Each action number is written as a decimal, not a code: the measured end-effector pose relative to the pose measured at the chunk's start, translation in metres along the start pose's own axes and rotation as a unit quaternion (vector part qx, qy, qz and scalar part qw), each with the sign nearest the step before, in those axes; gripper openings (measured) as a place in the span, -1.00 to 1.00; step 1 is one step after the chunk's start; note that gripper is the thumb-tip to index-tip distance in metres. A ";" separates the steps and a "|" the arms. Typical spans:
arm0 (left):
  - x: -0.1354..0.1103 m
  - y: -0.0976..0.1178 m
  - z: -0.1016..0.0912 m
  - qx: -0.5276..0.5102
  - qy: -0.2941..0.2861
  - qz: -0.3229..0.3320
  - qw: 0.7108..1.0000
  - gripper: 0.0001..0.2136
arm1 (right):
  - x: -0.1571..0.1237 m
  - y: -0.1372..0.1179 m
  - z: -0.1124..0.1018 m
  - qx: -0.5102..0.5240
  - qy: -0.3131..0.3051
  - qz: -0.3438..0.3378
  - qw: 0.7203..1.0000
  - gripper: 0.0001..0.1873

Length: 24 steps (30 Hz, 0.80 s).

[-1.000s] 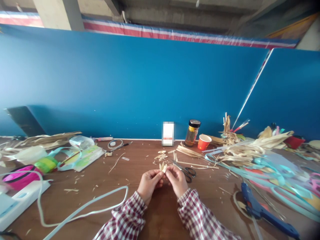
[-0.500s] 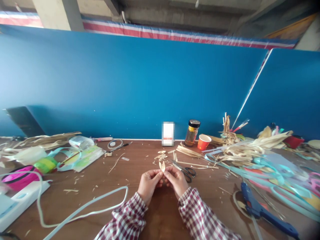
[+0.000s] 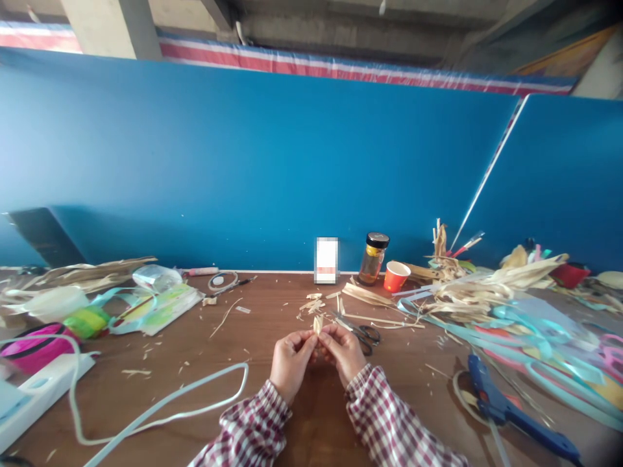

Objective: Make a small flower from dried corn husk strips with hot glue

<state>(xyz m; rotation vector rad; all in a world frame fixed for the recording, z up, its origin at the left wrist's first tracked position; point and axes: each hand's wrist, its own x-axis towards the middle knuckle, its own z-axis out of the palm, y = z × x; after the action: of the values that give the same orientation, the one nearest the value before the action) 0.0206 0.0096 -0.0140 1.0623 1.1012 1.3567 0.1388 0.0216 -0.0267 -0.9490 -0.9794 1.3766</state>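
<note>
Between the fingertips of both hands stands a small pale piece of dried husk [image 3: 318,323], its tips pointing up. My left hand [image 3: 293,360] pinches it from the left, thumb against the fingers. From the other side my right hand [image 3: 343,350] pinches the same piece, and the two hands nearly meet. The fingers cover its lower end. Black-handled scissors [image 3: 368,336] lie just beyond my right hand. Loose husk scraps [image 3: 314,303] are scattered on the brown table [image 3: 253,353] in front of the hands.
At the back stand a lidded jar [image 3: 374,259] and an orange paper cup [image 3: 396,277]. A blue glue gun [image 3: 516,415] lies at right, below heaped husks [image 3: 467,292] and ribbons. On the left are a white power strip [image 3: 46,399], its cable [image 3: 195,383] and a pink pouch [image 3: 41,347].
The husk piece has turned slightly between the fingertips; its two spread tips now appear closer together. My hands have stayed in nearly the same place.
</note>
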 end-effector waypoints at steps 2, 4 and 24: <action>0.000 -0.002 0.000 -0.011 -0.004 -0.012 1.000 -0.76 | 0.002 0.001 -0.001 0.006 -0.004 0.008 1.000 -0.71; 0.000 -0.003 -0.001 -0.026 -0.009 -0.023 0.999 -0.75 | 0.003 0.003 -0.002 0.008 -0.009 0.017 1.000 -0.71; 0.002 -0.005 -0.001 -0.098 0.004 -0.090 0.991 -0.70 | 0.001 -0.003 0.001 -0.032 -0.027 0.001 0.999 -0.71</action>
<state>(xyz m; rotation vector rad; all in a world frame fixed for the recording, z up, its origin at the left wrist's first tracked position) 0.0200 0.0118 -0.0188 0.7971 1.0207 1.2948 0.1394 0.0224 -0.0232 -0.9654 -1.0687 1.3845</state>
